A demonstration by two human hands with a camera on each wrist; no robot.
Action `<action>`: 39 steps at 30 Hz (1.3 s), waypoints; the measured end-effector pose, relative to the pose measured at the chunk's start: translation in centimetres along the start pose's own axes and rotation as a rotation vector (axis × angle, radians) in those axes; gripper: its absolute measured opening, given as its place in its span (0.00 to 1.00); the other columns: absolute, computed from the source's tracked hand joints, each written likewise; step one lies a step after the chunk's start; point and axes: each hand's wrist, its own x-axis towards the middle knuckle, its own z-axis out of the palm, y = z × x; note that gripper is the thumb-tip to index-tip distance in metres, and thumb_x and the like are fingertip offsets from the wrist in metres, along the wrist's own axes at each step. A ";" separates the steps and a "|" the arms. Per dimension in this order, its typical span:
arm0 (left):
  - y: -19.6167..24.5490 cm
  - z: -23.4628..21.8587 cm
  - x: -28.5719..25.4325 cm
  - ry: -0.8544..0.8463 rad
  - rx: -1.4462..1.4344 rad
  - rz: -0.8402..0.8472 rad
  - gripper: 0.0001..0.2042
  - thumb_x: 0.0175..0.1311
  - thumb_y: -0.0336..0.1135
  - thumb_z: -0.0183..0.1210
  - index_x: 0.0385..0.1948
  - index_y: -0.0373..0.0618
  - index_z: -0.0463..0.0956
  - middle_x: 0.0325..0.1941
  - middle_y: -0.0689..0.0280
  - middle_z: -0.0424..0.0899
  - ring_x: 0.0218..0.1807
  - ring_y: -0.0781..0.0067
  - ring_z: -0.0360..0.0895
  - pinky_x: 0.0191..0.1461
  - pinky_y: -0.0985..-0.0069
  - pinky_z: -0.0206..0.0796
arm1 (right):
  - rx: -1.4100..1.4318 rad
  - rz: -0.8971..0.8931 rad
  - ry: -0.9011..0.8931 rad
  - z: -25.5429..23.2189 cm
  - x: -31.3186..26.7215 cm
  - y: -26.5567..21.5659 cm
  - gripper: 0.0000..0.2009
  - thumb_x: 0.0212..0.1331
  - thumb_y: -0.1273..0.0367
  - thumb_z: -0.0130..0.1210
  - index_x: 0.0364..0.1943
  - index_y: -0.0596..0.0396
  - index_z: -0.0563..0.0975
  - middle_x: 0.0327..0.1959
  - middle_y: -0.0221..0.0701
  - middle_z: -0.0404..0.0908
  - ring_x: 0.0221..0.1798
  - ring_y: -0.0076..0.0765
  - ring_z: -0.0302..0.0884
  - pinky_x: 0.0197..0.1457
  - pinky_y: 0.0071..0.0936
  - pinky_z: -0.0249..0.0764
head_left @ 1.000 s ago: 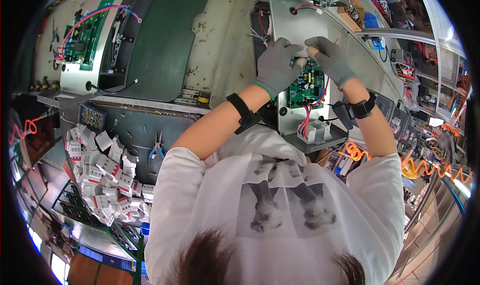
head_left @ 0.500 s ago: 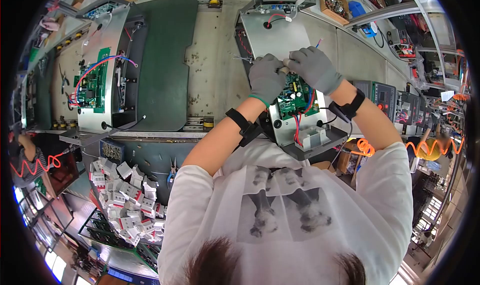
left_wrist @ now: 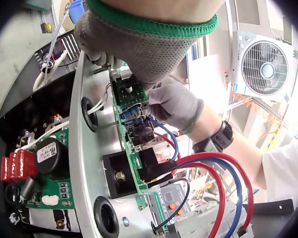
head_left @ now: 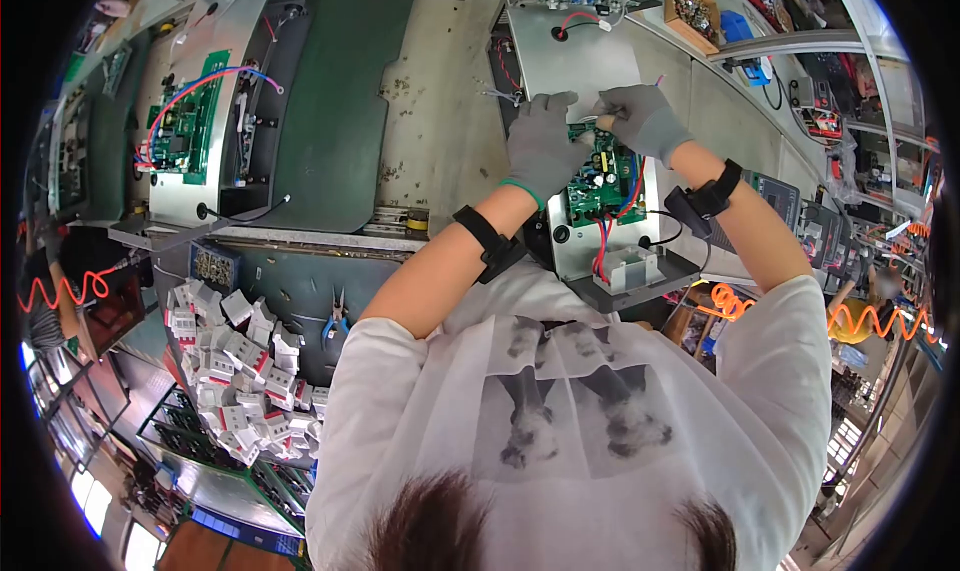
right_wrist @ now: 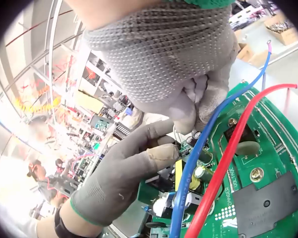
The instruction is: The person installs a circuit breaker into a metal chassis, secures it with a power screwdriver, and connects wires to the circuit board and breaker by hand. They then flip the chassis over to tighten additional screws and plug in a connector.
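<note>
Both hands wear grey gloves and meet over the upper end of a green circuit board (head_left: 600, 186) on a metal chassis (head_left: 570, 61). The left hand (head_left: 545, 151) has its thumb and forefinger together around thin white wire (right_wrist: 177, 135) beside small board components. Opposite it, the right hand (head_left: 645, 121) has curled fingertips close against that same wire; their exact contact is partly hidden. Red cable (right_wrist: 228, 158) and blue cable (right_wrist: 188, 173) rise past the right hand. In the left wrist view, the left hand (left_wrist: 139, 47) reaches over the metal plate (left_wrist: 79, 148).
A second chassis with a board (head_left: 185, 131) stands at the left, beside a green mat (head_left: 335, 101). White-grey blocks (head_left: 240, 361) are heaped lower left, near blue-handled pliers (head_left: 336, 323). A parts box (head_left: 692, 9) lies at the upper right.
The head view has shifted. The right hand's fingers, folded over the left fingertips half a second ago, are now a little apart from them to the right. Both hands remain at the board's upper end.
</note>
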 end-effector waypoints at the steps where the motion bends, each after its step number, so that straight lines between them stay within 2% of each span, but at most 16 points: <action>1: -0.2 0.1 0.0 0.008 -0.018 0.017 0.26 0.46 0.41 0.65 0.51 0.49 0.72 0.51 0.59 0.74 0.55 0.56 0.70 0.59 0.63 0.65 | -0.005 -0.004 -0.012 0.1 0.0 0.5 0.08 0.51 0.68 0.60 0.33 0.56 0.82 0.31 0.37 0.83 0.34 0.36 0.81 0.40 0.30 0.75; 3: -0.1 -0.2 0.1 -0.004 -0.022 -0.004 0.27 0.47 0.41 0.66 0.52 0.50 0.71 0.50 0.60 0.74 0.56 0.57 0.70 0.59 0.63 0.64 | 0.179 0.058 -0.050 0.1 0.3 1.1 0.09 0.50 0.70 0.62 0.37 0.56 0.83 0.30 0.38 0.84 0.31 0.33 0.81 0.39 0.27 0.76; 7: 0.2 -0.5 0.2 -0.038 -0.013 -0.026 0.27 0.46 0.42 0.67 0.52 0.51 0.72 0.49 0.61 0.75 0.56 0.58 0.70 0.60 0.64 0.64 | 0.106 0.046 -0.039 0.1 0.0 0.6 0.10 0.50 0.70 0.63 0.38 0.55 0.83 0.28 0.36 0.83 0.30 0.28 0.80 0.37 0.24 0.74; 10: -0.1 -0.3 0.2 -0.015 -0.003 -0.009 0.27 0.46 0.43 0.67 0.52 0.51 0.72 0.48 0.61 0.75 0.55 0.59 0.71 0.59 0.65 0.65 | 0.196 0.107 -0.010 0.8 -0.3 0.2 0.10 0.50 0.70 0.64 0.37 0.55 0.84 0.28 0.35 0.84 0.29 0.27 0.79 0.37 0.23 0.75; 12: -0.1 -0.4 0.2 -0.022 -0.018 -0.018 0.27 0.46 0.43 0.67 0.51 0.51 0.72 0.48 0.61 0.76 0.55 0.60 0.71 0.59 0.65 0.65 | 0.115 0.059 0.030 0.4 -0.9 -0.3 0.09 0.50 0.70 0.64 0.37 0.54 0.84 0.29 0.36 0.84 0.28 0.27 0.79 0.36 0.23 0.74; 17: 0.0 -0.7 0.1 -0.015 -0.025 -0.024 0.26 0.46 0.43 0.67 0.50 0.53 0.73 0.46 0.64 0.77 0.54 0.61 0.72 0.59 0.67 0.65 | 0.161 0.033 0.028 0.6 -1.1 0.1 0.09 0.51 0.71 0.63 0.38 0.55 0.84 0.29 0.36 0.83 0.28 0.24 0.78 0.36 0.23 0.74; 20: 0.4 -1.0 0.2 -0.033 -0.015 -0.014 0.21 0.46 0.42 0.66 0.46 0.55 0.77 0.43 0.66 0.79 0.51 0.62 0.73 0.56 0.67 0.66 | 0.157 0.031 0.014 0.7 -1.0 0.4 0.08 0.52 0.71 0.63 0.37 0.55 0.84 0.28 0.36 0.83 0.29 0.23 0.77 0.36 0.23 0.74; 22: 0.0 -0.5 0.4 0.002 0.072 0.117 0.14 0.48 0.40 0.64 0.39 0.56 0.80 0.40 0.69 0.80 0.47 0.63 0.74 0.51 0.67 0.67 | 0.154 0.041 0.015 0.7 -0.8 0.6 0.08 0.52 0.71 0.62 0.37 0.55 0.84 0.28 0.35 0.83 0.29 0.22 0.77 0.36 0.23 0.74; 25: 0.1 -0.5 1.8 -0.023 0.157 0.145 0.09 0.51 0.39 0.61 0.35 0.57 0.82 0.37 0.70 0.81 0.44 0.63 0.74 0.46 0.67 0.66 | 0.173 0.069 0.022 1.1 -0.9 1.0 0.10 0.52 0.73 0.62 0.40 0.56 0.83 0.30 0.34 0.84 0.31 0.23 0.78 0.38 0.23 0.74; 28: -0.1 -0.2 2.7 -0.057 0.327 0.254 0.08 0.52 0.40 0.60 0.34 0.59 0.82 0.33 0.70 0.81 0.42 0.64 0.74 0.44 0.67 0.65 | 0.404 0.149 0.046 1.1 -1.3 0.6 0.15 0.52 0.75 0.61 0.46 0.58 0.79 0.36 0.32 0.84 0.35 0.23 0.78 0.44 0.22 0.75; 30: 0.1 -0.6 2.6 -0.051 0.276 0.321 0.08 0.55 0.39 0.59 0.35 0.56 0.82 0.32 0.68 0.82 0.41 0.63 0.75 0.46 0.66 0.67 | 0.502 0.205 0.024 0.2 -2.0 -0.1 0.18 0.53 0.77 0.58 0.51 0.59 0.75 0.41 0.31 0.82 0.41 0.23 0.79 0.49 0.21 0.74; 32: 0.1 -1.0 2.9 -0.143 -0.003 0.136 0.09 0.57 0.37 0.58 0.38 0.53 0.82 0.35 0.65 0.83 0.43 0.60 0.76 0.48 0.64 0.68 | 0.517 0.151 0.026 -0.1 -2.7 0.9 0.19 0.53 0.78 0.57 0.51 0.58 0.73 0.42 0.32 0.82 0.45 0.23 0.78 0.52 0.21 0.74; 34: -0.5 -0.2 3.3 -0.186 -0.015 0.137 0.10 0.59 0.34 0.58 0.41 0.48 0.81 0.37 0.60 0.84 0.44 0.61 0.77 0.48 0.67 0.70 | 0.533 0.021 0.136 -0.3 -3.9 1.8 0.18 0.54 0.74 0.58 0.51 0.57 0.74 0.42 0.33 0.82 0.44 0.27 0.79 0.52 0.24 0.74; 35: -0.2 -0.2 3.2 -0.174 -0.140 0.081 0.09 0.59 0.32 0.59 0.41 0.47 0.81 0.37 0.59 0.84 0.42 0.64 0.79 0.47 0.69 0.71 | 0.548 0.031 0.169 -0.9 -5.0 1.6 0.18 0.54 0.74 0.58 0.51 0.57 0.74 0.42 0.33 0.82 0.44 0.27 0.79 0.52 0.24 0.74; 37: 0.1 0.0 3.4 -0.189 -0.305 -0.044 0.09 0.59 0.28 0.60 0.41 0.43 0.80 0.37 0.58 0.85 0.39 0.72 0.81 0.44 0.76 0.72 | 0.330 -0.005 0.242 -2.4 -8.5 0.2 0.17 0.55 0.70 0.59 0.50 0.55 0.75 0.43 0.34 0.81 0.43 0.31 0.79 0.50 0.26 0.75; 39: 0.0 -0.1 3.7 -0.235 -0.317 -0.034 0.09 0.59 0.29 0.60 0.41 0.42 0.81 0.38 0.58 0.84 0.39 0.73 0.81 0.44 0.76 0.72 | 0.290 0.025 0.307 -2.0 -12.0 0.1 0.16 0.55 0.69 0.59 0.49 0.54 0.75 0.43 0.35 0.81 0.43 0.34 0.79 0.49 0.28 0.75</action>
